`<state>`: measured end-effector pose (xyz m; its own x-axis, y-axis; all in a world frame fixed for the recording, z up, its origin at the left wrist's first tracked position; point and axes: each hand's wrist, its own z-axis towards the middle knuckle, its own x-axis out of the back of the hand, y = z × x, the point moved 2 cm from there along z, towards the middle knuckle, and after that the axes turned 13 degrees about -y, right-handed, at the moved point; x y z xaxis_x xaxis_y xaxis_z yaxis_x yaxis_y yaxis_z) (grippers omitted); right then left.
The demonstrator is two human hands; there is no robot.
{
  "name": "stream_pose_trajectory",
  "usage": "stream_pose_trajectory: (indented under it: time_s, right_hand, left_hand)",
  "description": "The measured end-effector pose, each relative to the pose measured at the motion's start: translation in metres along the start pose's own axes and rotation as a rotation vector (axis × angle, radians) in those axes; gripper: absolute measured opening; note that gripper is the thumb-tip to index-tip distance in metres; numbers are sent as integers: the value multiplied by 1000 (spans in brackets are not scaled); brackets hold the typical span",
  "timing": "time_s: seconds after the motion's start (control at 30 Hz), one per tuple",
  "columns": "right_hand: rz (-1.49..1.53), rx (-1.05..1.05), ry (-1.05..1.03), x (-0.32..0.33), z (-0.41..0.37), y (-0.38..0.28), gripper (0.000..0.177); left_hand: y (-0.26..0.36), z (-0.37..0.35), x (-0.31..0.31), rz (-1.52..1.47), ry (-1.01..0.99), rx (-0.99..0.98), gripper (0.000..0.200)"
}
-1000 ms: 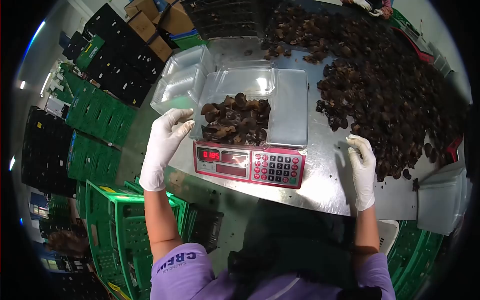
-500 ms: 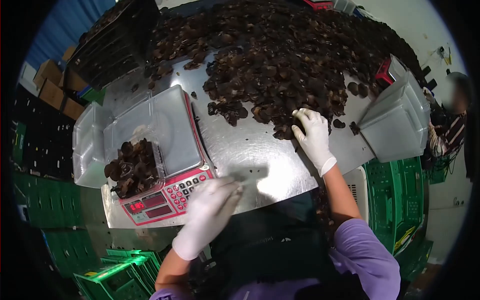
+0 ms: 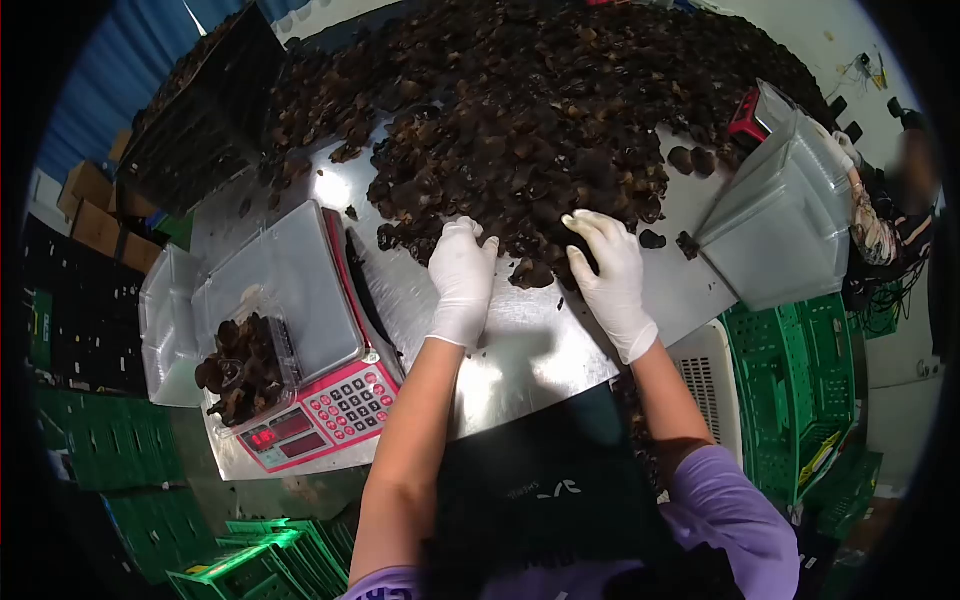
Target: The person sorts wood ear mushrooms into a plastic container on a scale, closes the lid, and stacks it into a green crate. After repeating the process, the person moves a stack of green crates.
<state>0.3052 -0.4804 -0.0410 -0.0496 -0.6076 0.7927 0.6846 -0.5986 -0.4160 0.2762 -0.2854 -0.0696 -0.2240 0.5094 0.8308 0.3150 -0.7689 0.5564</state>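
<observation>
A wide heap of dark, wavy wood ear mushrooms (image 3: 520,150) covers the far part of the metal table. My left hand (image 3: 463,280), in a white glove, is at the heap's near edge with its fingers curled; whatever they hold is hidden. To its right my gloved right hand (image 3: 610,280) reaches in at the same edge, thumb and fingers apart, with mushrooms beside the fingertips. On the red and white scale (image 3: 335,405) at left sits a clear plastic box (image 3: 287,345), with a clump of mushrooms in it. The scale's red digits are too blurred to read.
Clear empty boxes (image 3: 168,330) are stacked left of the scale, and more clear boxes (image 3: 775,225) stand at right. A black crate (image 3: 205,110) rises at the back left. Green crates (image 3: 790,390) stand below the table's right side. Another person (image 3: 890,210) is at far right.
My left hand has left the scale's keypad and moved up and right to the heap. My right hand stays at the heap with its fingers spread wider. The whole view has shifted slightly.
</observation>
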Motion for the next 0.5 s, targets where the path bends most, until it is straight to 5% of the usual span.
stream_pose_trajectory:
  time_s: [0.17, 0.23, 0.3, 0.43, 0.5]
  right_hand:
    - [-98, 10, -12, -15, 59, 7, 44]
    - [-134, -27, -64, -26, 84, 19, 45]
    - [-193, -69, -212, -38, 99, 33, 24]
    - [250, -26, 135, -27, 94, 40, 16]
    - [676, -170, 80, -15, 85, 35, 12]
  left_hand:
    - [-5, -6, -4, -205, 108, -104, 13]
    - [-7, -13, 2, -546, 43, 36, 9]
    - [-22, -14, -3, -1074, -73, 39, 6]
    - [-16, -23, 18, -1409, -182, 155, 20]
    - [-31, -18, 10, -1571, -285, 88, 30]
